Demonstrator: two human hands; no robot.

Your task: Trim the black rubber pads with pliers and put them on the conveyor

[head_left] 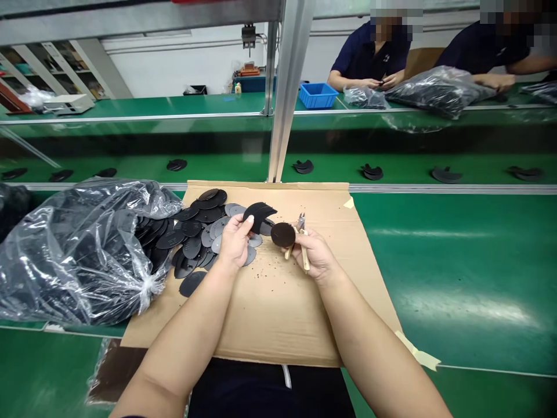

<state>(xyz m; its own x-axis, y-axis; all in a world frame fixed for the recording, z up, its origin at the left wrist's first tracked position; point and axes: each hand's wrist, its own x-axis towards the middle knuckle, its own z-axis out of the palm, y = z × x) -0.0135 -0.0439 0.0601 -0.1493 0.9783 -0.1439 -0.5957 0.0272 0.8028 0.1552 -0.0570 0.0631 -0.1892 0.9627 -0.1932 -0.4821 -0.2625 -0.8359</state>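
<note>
Over the cardboard sheet [278,325], my left hand [235,241] is closed on a black crescent-shaped plastic piece [260,217], pinched under the thumb. My right hand [317,252] grips a pair of nippers with pale handles [305,251] and metal jaws pointing away from me. Its fingertips also hold a round black disc [282,234], close to the crescent piece on its left. A heap of black and grey oval plastic discs [191,229] lies just left of my left hand. Small dark scraps [272,273] are scattered on the cardboard between my arms.
A large clear plastic bag [78,255] of black parts stands at the left. Beyond the cardboard, black pieces [371,172] lie spaced along a green conveyor [243,168]. A metal post [282,98] rises ahead. Two people sit across, near a blue basket [318,96] and bags.
</note>
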